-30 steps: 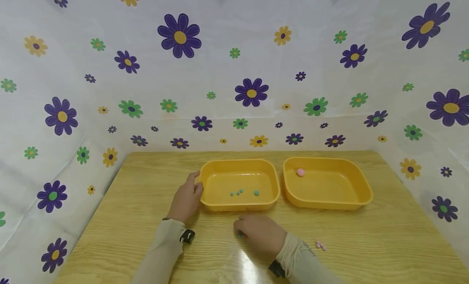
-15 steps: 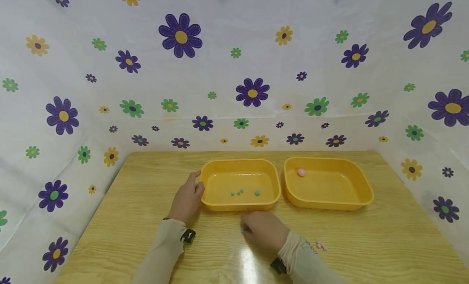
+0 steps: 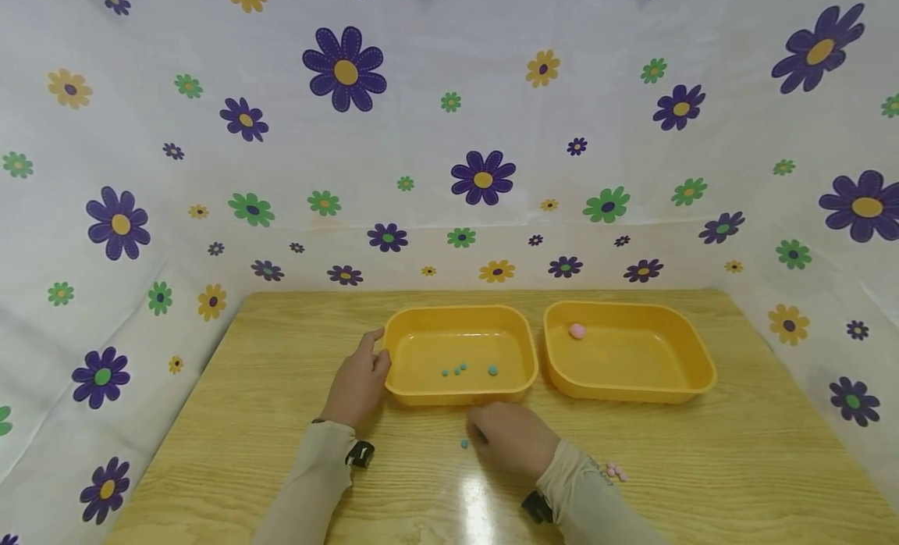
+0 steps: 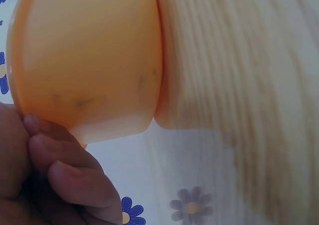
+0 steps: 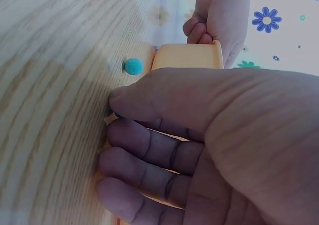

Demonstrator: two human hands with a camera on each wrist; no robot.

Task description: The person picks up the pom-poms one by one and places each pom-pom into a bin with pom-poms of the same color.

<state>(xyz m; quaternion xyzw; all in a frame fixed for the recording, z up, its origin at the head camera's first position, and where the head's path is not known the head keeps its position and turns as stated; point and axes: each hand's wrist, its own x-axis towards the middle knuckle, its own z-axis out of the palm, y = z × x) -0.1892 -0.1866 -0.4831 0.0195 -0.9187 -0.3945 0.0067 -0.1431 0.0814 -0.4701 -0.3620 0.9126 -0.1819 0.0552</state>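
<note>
At the left end of the left yellow tray (image 3: 460, 398), my left hand (image 3: 354, 381) grips the rim. Its curled fingers (image 4: 75, 180) sit against the tray's outer wall in the left wrist view. Several small teal pompoms, one larger pompom (image 3: 493, 370) among them, lie inside this tray. My right hand (image 3: 516, 439) is low over the table just in front of the tray, thumb and index fingertips close together; I cannot tell whether they pinch anything. A single teal pompom (image 5: 132, 66) lies on the wood beside the thumb.
A second yellow tray (image 3: 632, 393) stands to the right, with a pink pompom (image 3: 577, 331) inside. Several small pink pompoms (image 3: 616, 472) lie on the wooden table (image 3: 758, 467) by the right sleeve. Flower-printed white cloth (image 3: 421, 139) encloses the back and sides.
My right hand has shifted slightly right and toward the tray, uncovering the teal pompom on the table. The left hand stays at the tray's end.
</note>
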